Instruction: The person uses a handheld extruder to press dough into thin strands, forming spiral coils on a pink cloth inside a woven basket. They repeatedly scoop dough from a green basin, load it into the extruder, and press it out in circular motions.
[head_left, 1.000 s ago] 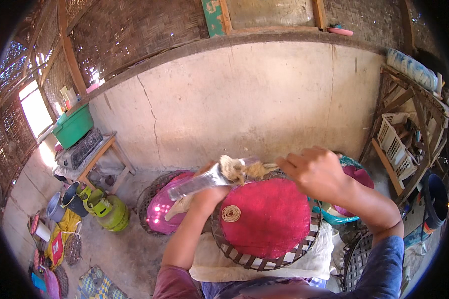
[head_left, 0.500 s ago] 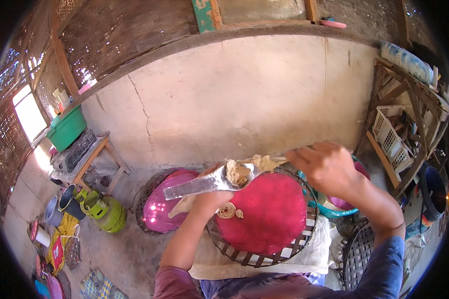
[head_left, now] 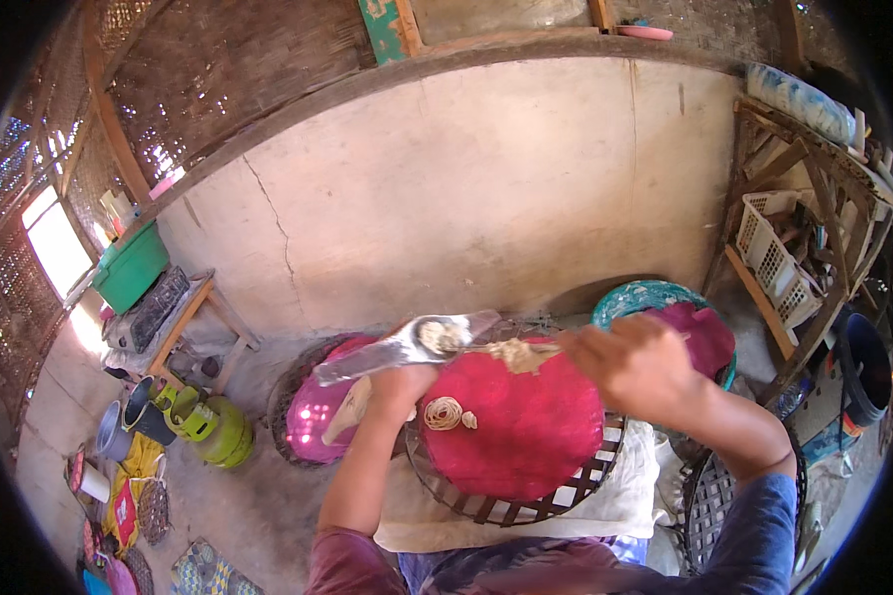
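My left hand (head_left: 404,389) is wrapped round a shiny metal press (head_left: 372,359) with a long flat handle, held above the left part of a round red sheet (head_left: 526,436). Pale dough (head_left: 441,335) shows in the press's round opening. Right of it, my closed right hand (head_left: 630,362) grips a thin stick-like tool, mostly hidden by the fingers. A lump of soft dough (head_left: 521,355) clings to its end, close to the press. On the sheet lie a spiral coil of dough (head_left: 443,413) and a small piece beside it. A round woven tray (head_left: 613,458) supports the sheet.
To the left sits a purple round sheet (head_left: 310,421) on another tray. A teal tub (head_left: 655,291) with a purple cover stands at the right back. A green gas cylinder (head_left: 223,431) is further left; a wooden rack (head_left: 809,169) stands at the far right.
My right hand has moved down, bringing the lump on its tool lower. The press has shifted slightly left and up. The dough heaped in its opening now looks lower.
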A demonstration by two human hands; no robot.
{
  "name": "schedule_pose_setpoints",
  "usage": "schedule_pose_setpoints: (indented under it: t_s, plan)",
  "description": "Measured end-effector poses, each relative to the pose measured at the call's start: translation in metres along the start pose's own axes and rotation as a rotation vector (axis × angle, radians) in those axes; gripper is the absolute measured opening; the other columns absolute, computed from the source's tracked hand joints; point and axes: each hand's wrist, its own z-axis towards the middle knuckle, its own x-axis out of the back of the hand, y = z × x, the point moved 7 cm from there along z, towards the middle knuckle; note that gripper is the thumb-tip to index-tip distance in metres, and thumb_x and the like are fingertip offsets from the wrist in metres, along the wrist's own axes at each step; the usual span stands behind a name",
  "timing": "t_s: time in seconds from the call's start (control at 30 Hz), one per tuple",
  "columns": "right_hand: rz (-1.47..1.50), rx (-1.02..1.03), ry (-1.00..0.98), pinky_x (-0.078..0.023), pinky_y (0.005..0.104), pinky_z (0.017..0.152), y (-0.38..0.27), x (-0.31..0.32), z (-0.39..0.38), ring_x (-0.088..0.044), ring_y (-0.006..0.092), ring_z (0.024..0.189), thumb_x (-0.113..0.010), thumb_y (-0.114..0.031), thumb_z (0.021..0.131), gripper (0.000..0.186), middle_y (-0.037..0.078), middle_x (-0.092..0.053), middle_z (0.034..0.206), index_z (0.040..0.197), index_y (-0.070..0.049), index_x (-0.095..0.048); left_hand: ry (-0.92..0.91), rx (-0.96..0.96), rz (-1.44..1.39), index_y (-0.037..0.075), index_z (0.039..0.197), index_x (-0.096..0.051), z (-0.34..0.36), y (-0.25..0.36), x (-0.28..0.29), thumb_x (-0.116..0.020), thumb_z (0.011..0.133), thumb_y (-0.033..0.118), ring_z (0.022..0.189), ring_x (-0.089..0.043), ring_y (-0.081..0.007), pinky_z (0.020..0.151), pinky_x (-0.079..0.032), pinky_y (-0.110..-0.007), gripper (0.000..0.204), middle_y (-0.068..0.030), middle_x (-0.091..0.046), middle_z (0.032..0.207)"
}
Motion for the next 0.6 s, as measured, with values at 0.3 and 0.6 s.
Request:
schedule_pose_setpoints:
  t_s: [0.3, 0.6]
  plan:
    - [0.012, 0.051, 0.047, -0.046, 0.028, 0.056, -0.002, -0.003, 0.015, -0.057, 0.0148, 0.063, -0.059, -0.018, 0.072, 0.022, 0.001, -0.055, 0.072, 0.091, -0.007, -0.064, 0.056, -0.283, -0.215, 0.012, 0.096, -0.068, -0.013, 0.036, 0.003, -0.076, 0.069, 0.019, 0.087, -0.066, -0.0265, 0.075, -0.052, -0.038, 0.03, -0.0068, -0.069, 0.094]
    - [0.272, -0.209, -0.067, -0.051, 0.0329, 0.061, 0.011, -0.017, -0.002, -0.061, 0.0203, 0.065, -0.061, -0.008, 0.072, 0.041, 0.005, -0.062, 0.078, 0.112, -0.008, -0.066, 0.001, 0.079, -0.006, 0.011, 0.095, -0.069, -0.011, -0.018, 0.001, -0.07, 0.075, 0.022, 0.089, -0.065, -0.0317, 0.076, -0.051, -0.041, 0.023, -0.011, -0.069, 0.094]
